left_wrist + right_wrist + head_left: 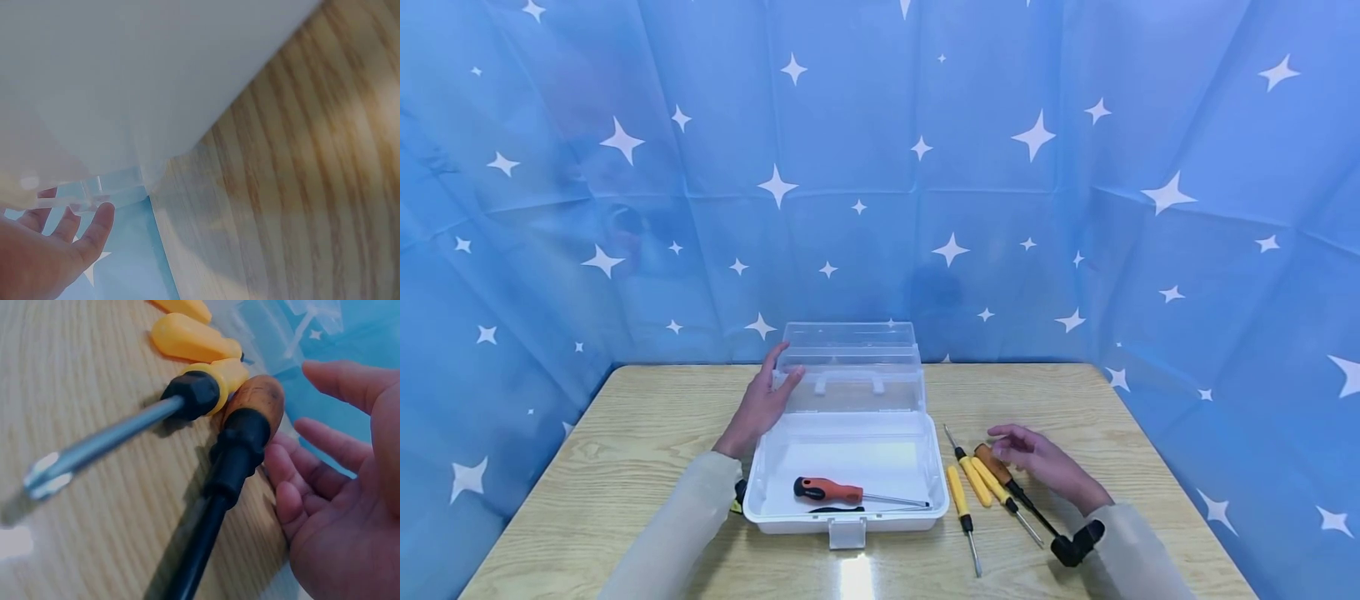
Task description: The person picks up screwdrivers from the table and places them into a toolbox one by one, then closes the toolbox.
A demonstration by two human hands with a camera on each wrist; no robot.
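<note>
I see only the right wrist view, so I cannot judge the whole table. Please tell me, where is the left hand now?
Observer: The left hand rests with straight fingers on the upright clear lid of the white plastic toolbox.
Operator: Is something already inside that box?
Observer: Yes, one screwdriver with an orange and black handle lies on its floor.
Operator: How many screwdrivers are outside, near the right hand?
Observer: Four lie on the wooden table: three with yellow handles and a brown-handled one, which the right hand hovers over, open.
</note>
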